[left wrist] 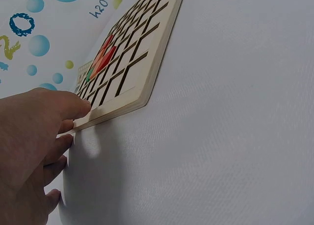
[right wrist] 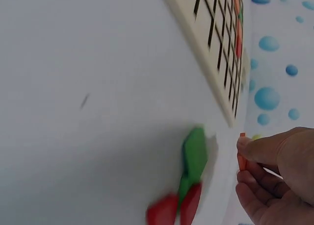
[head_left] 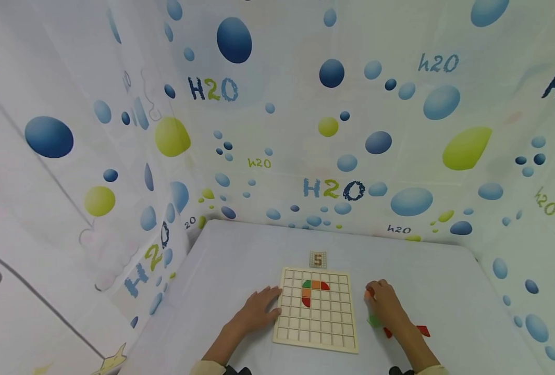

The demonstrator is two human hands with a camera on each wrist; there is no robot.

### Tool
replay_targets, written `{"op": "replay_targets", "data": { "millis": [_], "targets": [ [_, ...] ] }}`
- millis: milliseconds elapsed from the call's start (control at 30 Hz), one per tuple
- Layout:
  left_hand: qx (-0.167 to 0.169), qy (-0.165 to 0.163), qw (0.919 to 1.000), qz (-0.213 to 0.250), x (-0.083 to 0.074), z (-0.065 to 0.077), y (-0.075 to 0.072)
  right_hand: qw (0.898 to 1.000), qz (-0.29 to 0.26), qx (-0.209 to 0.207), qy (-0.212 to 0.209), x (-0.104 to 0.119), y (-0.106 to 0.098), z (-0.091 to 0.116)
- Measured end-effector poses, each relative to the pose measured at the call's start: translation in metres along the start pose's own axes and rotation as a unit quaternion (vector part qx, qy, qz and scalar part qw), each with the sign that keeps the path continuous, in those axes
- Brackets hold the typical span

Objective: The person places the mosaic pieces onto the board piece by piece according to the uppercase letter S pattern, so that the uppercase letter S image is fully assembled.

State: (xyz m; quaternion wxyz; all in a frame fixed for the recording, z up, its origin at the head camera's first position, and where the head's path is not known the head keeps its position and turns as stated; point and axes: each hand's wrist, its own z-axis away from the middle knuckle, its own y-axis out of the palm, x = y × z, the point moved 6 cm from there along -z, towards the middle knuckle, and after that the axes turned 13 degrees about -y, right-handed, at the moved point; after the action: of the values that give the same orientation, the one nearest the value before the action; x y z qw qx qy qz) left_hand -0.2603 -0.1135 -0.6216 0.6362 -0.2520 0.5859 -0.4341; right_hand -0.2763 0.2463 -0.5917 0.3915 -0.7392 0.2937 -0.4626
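Observation:
A cream wooden grid board (head_left: 313, 325) lies on the white table, with a green, several orange and red tiles (head_left: 307, 292) set in its upper cells. The left hand (head_left: 258, 310) rests at the board's left edge, fingers mostly straight and touching the rim. To the right of the board, the right hand (head_left: 384, 301) pinches a small orange tile (right wrist: 242, 159) between thumb and fingers, above the table. Below that hand lie green pieces (right wrist: 196, 154) and red pieces (right wrist: 163, 210), partly hidden by the wrist in the head view.
Just beyond the board's far edge lies a small pattern card (head_left: 318, 259) showing an S-like figure on a grid. A curtain (head_left: 286, 130) printed with blue and green drops hangs behind and beside the white table (head_left: 239, 250).

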Motion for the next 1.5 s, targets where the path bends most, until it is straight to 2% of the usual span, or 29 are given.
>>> {"op": "replay_targets", "data": {
  "millis": [100, 367, 567, 733, 1100, 1333, 1500],
  "targets": [
    [0.001, -0.001, 1.0, 0.001, -0.001, 0.001, 0.0, 1.0, -0.003, -0.009, -0.026, 0.019, 0.01, -0.01],
    [-0.002, 0.0, 1.0, -0.001, -0.003, 0.003, -0.002, 0.995, -0.058, 0.024, -0.075, 0.061, 0.043, -0.026],
    [0.0, 0.002, 1.0, 0.002, -0.002, 0.003, -0.002, 0.99, -0.1, 0.063, -0.076, 0.082, 0.061, -0.031],
    [-0.002, 0.007, 1.0, 0.001, -0.001, 0.003, -0.001, 0.984, -0.121, 0.075, -0.109, 0.096, 0.071, -0.03],
    [-0.006, 0.008, 0.9999, -0.002, -0.002, 0.004, -0.002, 0.983, -0.1, 0.078, -0.129, 0.101, 0.079, -0.027],
    [-0.003, 0.005, 1.0, -0.002, -0.001, 0.002, 0.0, 0.985, -0.094, 0.058, -0.13, 0.099, 0.078, -0.023],
    [-0.005, 0.004, 1.0, -0.006, 0.0, 0.002, 0.001, 0.984, -0.069, 0.043, -0.159, 0.101, 0.079, -0.023]
  ]
}}
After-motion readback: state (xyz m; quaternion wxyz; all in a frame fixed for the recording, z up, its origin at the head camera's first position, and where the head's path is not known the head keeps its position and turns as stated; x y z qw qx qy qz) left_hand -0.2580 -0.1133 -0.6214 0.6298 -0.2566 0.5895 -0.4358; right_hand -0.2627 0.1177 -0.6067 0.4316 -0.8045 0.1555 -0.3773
